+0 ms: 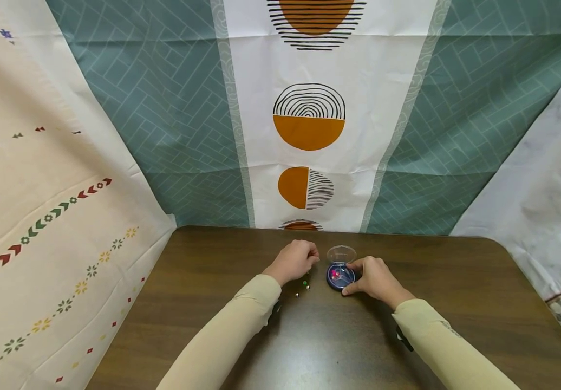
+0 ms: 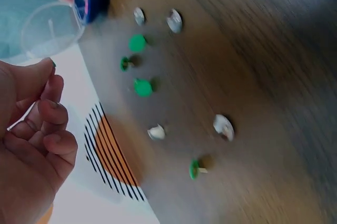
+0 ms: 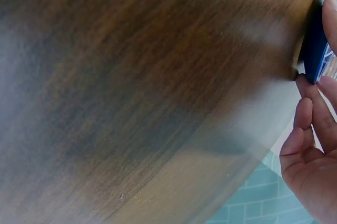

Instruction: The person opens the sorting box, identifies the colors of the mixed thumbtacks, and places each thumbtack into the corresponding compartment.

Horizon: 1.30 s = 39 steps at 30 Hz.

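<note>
Fingertips (image 2: 45,68) of your left hand (image 1: 292,261) pinch a tiny green piece (image 2: 53,64), near the round blue case (image 1: 341,278) your right hand (image 1: 377,279) grips. It holds pink pieces (image 1: 334,274), its clear lid (image 1: 341,254) raised. Green tacks (image 2: 142,88) and silver tacks (image 2: 224,127) lie on the table (image 1: 339,338).

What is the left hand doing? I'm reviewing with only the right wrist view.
Observer: The left hand pinches something tiny and green.
Operator: Is the box open?
Observer: Yes, its clear lid stands open.
Operator: Anything loose on the table?
Observer: Yes, in the left wrist view, four green tacks and four silvery tacks lie there.
</note>
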Each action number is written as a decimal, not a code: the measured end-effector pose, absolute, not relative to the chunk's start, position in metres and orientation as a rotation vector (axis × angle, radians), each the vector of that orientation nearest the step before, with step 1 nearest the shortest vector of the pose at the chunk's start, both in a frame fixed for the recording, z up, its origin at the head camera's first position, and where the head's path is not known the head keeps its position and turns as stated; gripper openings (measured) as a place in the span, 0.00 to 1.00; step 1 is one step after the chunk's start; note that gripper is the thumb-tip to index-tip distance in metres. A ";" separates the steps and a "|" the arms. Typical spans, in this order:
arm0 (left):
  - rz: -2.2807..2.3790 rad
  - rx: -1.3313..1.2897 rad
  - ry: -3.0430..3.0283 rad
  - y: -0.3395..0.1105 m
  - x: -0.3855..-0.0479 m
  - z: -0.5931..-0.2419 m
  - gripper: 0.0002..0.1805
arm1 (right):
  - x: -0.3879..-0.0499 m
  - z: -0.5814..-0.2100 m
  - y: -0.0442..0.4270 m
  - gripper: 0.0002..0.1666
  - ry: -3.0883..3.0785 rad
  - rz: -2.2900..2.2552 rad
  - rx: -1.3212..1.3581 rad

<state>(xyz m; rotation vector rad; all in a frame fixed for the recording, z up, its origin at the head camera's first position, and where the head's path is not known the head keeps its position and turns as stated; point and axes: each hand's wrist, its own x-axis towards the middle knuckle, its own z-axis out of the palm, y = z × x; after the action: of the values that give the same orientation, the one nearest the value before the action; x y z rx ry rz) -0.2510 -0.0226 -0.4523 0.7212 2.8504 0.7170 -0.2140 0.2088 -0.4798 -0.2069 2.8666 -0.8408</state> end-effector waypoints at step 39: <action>0.631 0.965 2.793 0.026 -0.228 -0.467 0.04 | -0.214 -0.480 0.208 0.42 2.902 -0.853 -0.227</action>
<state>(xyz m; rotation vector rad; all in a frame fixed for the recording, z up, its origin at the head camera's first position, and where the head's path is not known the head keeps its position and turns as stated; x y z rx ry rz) -0.2282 0.0256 -0.4670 0.9654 2.7931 0.6305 -0.2142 0.2084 -0.4804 -0.2274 2.9019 -0.8529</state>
